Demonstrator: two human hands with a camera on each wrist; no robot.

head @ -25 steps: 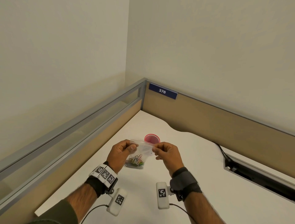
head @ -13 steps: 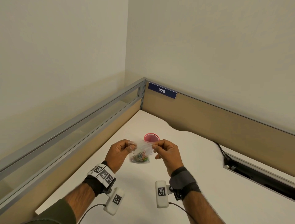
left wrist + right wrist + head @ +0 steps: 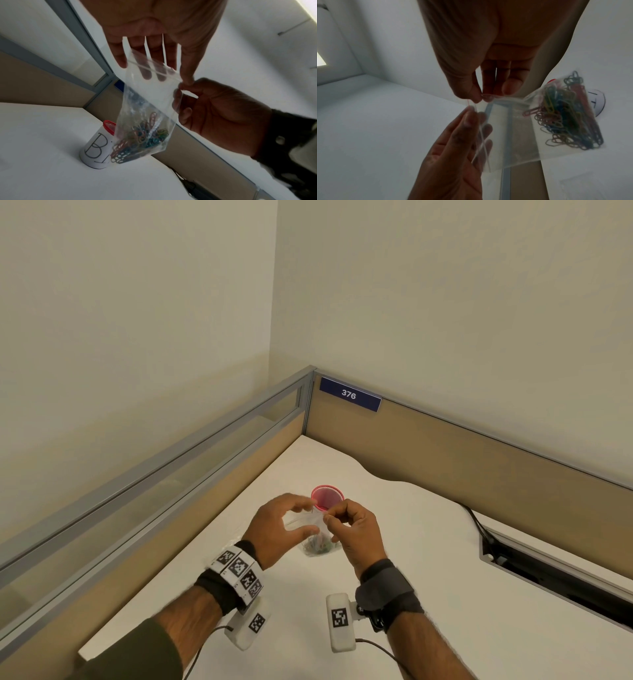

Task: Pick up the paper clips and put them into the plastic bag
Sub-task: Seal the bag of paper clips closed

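The thin, limp plastic bag [image 3: 150,102], judged light but bottom-heavy with loose paper clips [image 3: 139,140], was held above the counter [image 3: 428,542], best taken at its stiffer zip edge, where the right hand [image 3: 352,529] pinched one corner while the left hand [image 3: 274,529], fingers extended, lay behind the strip.

obstacle: cup [image 3: 327,497] just behind hands | partitions [image 3: 445,446] wall two sides | desk [image 3: 428,559] open rightward
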